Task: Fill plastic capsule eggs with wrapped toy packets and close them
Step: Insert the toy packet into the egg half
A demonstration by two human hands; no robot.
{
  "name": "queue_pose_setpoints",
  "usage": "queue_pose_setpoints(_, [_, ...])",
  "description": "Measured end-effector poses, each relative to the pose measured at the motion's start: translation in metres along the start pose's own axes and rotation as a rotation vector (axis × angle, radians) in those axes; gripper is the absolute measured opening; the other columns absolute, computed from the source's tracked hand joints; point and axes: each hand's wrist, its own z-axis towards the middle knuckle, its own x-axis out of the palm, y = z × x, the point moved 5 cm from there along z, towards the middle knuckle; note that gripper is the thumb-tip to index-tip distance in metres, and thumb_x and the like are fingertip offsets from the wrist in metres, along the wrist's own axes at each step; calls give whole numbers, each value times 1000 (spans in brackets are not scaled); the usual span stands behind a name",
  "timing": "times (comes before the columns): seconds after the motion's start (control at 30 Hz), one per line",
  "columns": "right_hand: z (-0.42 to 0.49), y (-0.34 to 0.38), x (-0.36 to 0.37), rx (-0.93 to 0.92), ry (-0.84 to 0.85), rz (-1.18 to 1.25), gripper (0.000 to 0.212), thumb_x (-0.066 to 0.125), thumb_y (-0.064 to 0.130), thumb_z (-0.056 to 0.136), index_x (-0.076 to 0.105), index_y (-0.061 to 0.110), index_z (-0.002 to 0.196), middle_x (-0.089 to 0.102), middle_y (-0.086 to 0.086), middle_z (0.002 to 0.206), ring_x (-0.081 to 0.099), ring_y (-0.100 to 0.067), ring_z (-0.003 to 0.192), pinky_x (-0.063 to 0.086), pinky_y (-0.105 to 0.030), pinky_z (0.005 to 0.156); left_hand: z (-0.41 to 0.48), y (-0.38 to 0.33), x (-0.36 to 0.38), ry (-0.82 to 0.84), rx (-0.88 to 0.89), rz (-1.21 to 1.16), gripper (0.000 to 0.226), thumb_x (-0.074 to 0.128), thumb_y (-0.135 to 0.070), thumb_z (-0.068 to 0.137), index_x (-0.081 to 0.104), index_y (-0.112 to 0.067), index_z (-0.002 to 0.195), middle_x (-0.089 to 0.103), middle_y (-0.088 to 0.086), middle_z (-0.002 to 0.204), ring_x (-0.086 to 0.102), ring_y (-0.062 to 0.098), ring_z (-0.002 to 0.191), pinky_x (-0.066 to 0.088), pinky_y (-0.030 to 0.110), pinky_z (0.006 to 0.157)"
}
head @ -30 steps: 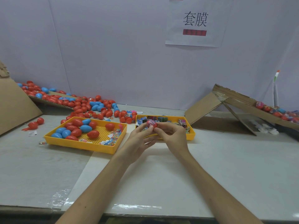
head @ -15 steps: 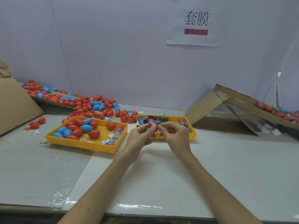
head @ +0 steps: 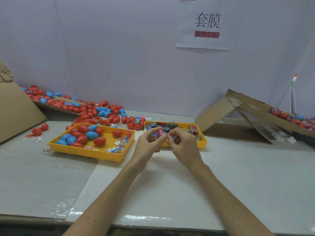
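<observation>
Your left hand and right hand meet fingertip to fingertip, pinching a pink wrapped packet between them by the right tray, probably squeezing it compact; capsule eggs wait in the left tray.

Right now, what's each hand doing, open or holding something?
Left hand: pinching the pink packet.
Right hand: pinching the same packet from its other side.

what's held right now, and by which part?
A pink wrapped item, pinched at the fingertips of both hands: left hand grip on its left side, right hand grip at its right edge.
</observation>
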Motion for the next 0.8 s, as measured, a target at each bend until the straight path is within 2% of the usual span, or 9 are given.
queue_pose_setpoints(0.17, [1,-4,-3,36,-7,-14,9,66,8,91,63,13,85,62,7,77,59,-9,67,44,-12,60,2,3,5,66,24,57,39,73,-16,93,58,-28,128,61,6,73,57,9,61,54,27,67])
queue_pose_setpoints(0.3, [1,-3,-2,25,11,-26,9,66,6,90,62,12,85,59,8,76,59,-10,71,43,-9,60,4,6,4,48,52,123,34,72,-18,93,57,-34,120,64,0,72,59,6,58,54,25,63])
queue_pose_setpoints(0.5, [1,-6,-1,48,27,-28,6,66,8,91,63,11,87,60,8,77,61,-6,69,47,-10,59,3,7,5,73,45,129,30,70,-24,95,58,-35,120,76,-1,96,71,13,71,59,28,69])
queue_pose_setpoints(0.8, [1,-4,-1,67,42,7,8,66,7,91,61,12,86,62,5,77,61,0,66,44,-7,59,-1,3,6,62,59,108,24,69,-19,96,64,-40,106,77,1,92,71,14,69,57,28,67])
